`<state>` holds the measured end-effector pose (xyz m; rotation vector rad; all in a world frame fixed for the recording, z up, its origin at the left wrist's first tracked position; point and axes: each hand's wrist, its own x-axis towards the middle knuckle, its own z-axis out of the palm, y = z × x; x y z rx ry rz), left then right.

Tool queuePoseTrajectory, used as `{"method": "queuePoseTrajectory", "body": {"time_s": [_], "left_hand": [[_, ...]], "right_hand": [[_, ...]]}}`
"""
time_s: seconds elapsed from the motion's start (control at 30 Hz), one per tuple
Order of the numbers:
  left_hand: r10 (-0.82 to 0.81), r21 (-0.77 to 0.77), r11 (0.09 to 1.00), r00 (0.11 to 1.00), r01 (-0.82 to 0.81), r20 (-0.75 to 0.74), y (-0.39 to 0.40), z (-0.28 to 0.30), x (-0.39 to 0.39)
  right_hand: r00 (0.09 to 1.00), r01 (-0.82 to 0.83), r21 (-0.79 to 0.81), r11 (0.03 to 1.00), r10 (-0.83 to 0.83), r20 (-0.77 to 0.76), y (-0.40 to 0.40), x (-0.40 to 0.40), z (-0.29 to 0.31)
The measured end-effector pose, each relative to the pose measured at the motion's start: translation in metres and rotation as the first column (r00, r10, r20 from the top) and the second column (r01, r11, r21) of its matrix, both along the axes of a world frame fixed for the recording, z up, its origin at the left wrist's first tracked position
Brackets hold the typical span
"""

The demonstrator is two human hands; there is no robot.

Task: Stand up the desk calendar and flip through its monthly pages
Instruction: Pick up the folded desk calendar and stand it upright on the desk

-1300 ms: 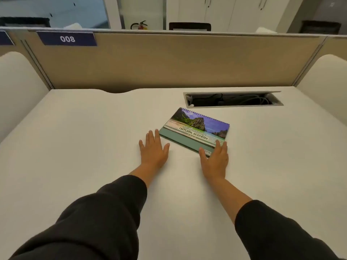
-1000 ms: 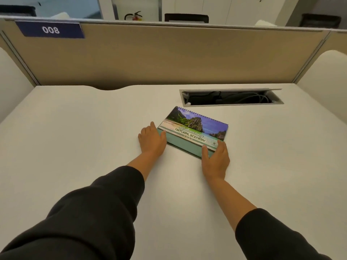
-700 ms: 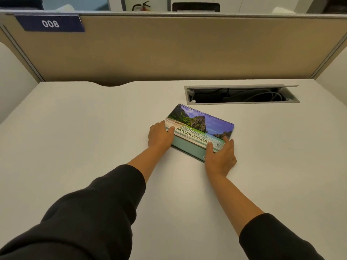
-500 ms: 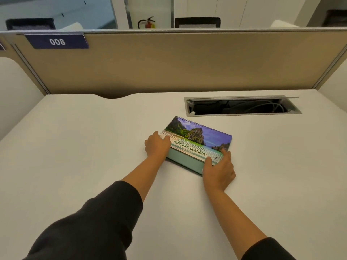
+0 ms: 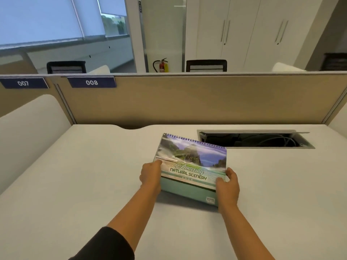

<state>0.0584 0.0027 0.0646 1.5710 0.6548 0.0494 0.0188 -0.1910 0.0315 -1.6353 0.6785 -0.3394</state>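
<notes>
While desk calendar (image 5: pixel 191 166) is tilted up off counter (image 5: pixel 93 175) at frame centre, left hand (image 5: pixel 151 176) and right hand (image 5: pixel 228 185) are clamped on side edges, so base can be spread for standing.

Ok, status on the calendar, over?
Left hand and right hand grip the calendar sides. Calendar tilted up, cover showing. Nothing in the way.

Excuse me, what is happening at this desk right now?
A person holds a desk calendar by its two lower corners, the left hand on one side and the right hand on the other. It is tilted up from the desk, spiral edge highest, with the cover "Amazing Natural Scenery" showing. It is not yet standing alone, and no page is turned.
</notes>
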Motion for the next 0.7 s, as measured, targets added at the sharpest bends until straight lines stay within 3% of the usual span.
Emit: {"method": "queuePoseTrajectory", "body": {"time_s": [0.13, 0.33, 0.5, 0.7], "left_hand": [[-0.022, -0.016, 1.000, 0.992, 0.024, 0.123, 0.023, 0.017, 0.008], [-0.118, 0.103, 0.990, 0.967, 0.097, 0.226, 0.067, 0.033, 0.027], [-0.163, -0.111, 0.972, 0.934, 0.207, 0.319, 0.101, 0.039, 0.043], [-0.215, -0.156, 0.950, 0.931, 0.269, 0.296, 0.126, 0.029, 0.059]], "right_hand": [[0.997, 0.000, 0.044, 0.999, -0.004, 0.081, 0.022, 0.032, 0.036], [0.967, -0.126, 0.081, 0.989, 0.105, 0.232, 0.058, 0.078, 0.075], [0.914, -0.302, 0.067, 0.951, 0.268, 0.305, 0.084, 0.111, 0.087], [0.881, -0.369, 0.021, 0.929, 0.342, 0.327, 0.103, 0.144, 0.082]]}}
